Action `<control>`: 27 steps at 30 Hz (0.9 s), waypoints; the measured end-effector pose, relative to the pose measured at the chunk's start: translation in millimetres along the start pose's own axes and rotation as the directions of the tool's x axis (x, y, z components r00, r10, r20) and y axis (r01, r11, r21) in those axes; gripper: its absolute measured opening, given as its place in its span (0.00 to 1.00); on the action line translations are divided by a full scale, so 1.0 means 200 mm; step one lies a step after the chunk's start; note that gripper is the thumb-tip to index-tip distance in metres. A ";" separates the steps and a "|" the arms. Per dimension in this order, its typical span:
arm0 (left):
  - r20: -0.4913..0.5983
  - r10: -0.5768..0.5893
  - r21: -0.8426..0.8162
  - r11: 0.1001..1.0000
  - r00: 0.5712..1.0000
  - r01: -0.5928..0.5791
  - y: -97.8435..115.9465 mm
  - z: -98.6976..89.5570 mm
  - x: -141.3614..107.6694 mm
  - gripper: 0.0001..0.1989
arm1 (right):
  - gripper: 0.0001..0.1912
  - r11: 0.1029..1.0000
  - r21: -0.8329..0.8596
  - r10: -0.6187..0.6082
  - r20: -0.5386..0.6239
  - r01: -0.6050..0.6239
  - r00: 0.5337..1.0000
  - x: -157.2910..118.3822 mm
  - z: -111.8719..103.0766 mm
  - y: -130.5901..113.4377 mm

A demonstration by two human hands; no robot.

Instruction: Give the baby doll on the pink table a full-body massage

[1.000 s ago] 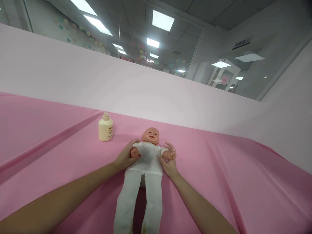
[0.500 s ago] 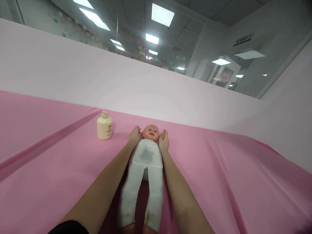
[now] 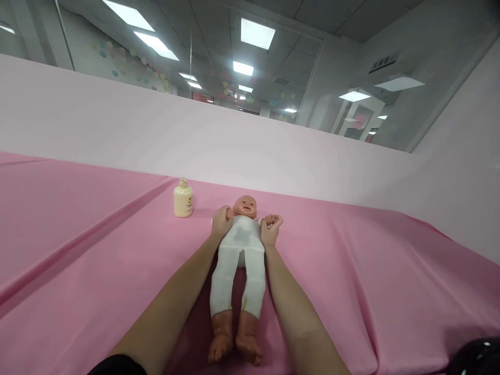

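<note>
A baby doll point(image 3: 242, 242) with a white cloth body and hard plastic head, hands and feet lies on its back, feet toward me. My left hand point(image 3: 222, 221) is closed around the doll's arm on the left, with the small plastic hand showing at my fingers. On the other side, my right hand point(image 3: 270, 229) grips the doll's other arm near its plastic hand. A cream pump bottle point(image 3: 183, 199) stands upright to the left of the doll's head, apart from my left hand.
Pink sheeting point(image 3: 109, 229) with several folds covers the surface. Behind it rises a white padded wall point(image 3: 219, 140), with a glass panel point(image 3: 281, 73) above that shows ceiling lights. A dark shiny object point(image 3: 478, 358) sits at the lower right corner.
Both hands have come lower from beside the doll's head, and the doll's arms are now out at its sides. The view has shifted, so the doll's feet show fully.
</note>
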State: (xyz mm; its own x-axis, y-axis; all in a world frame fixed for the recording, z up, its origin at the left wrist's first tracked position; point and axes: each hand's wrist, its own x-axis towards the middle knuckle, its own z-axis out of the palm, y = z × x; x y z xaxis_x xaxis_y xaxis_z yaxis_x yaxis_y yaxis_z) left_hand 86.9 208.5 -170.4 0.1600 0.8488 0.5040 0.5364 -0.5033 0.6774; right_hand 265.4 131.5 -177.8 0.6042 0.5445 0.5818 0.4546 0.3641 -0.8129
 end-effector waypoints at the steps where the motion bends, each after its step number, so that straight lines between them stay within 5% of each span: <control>1: 0.001 0.002 0.000 1.000 1.000 -0.002 0.01 -0.02 -0.03 0.05 | 0.18 1.000 -0.012 -0.015 -0.006 0.015 1.000 -0.02 -0.02 -0.01; 13: 0.090 0.063 -0.042 0.997 0.994 -0.059 -0.02 -0.17 -0.32 0.10 | 0.15 0.995 -0.100 0.030 0.315 0.002 0.949 -0.26 -0.24 -0.04; 22: 0.201 0.021 -0.011 1.000 0.979 -0.019 -0.05 -0.22 -0.39 0.08 | 0.14 0.993 -0.092 0.103 0.285 -0.080 0.953 -0.35 -0.31 -0.11; 27: 0.160 0.078 -0.025 0.997 0.984 -0.075 -0.04 -0.22 -0.24 0.12 | 0.22 0.998 -0.007 0.066 0.177 -0.065 0.982 -0.17 -0.23 -0.13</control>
State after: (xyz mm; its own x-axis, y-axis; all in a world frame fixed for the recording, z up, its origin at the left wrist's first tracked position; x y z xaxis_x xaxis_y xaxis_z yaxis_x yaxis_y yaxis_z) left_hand 39.8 164.6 -176.1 0.3317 0.8221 0.4627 0.5023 -0.5691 0.6510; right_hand 263.6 70.0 -175.6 0.5071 0.6926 0.5130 0.4189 0.3221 -0.8490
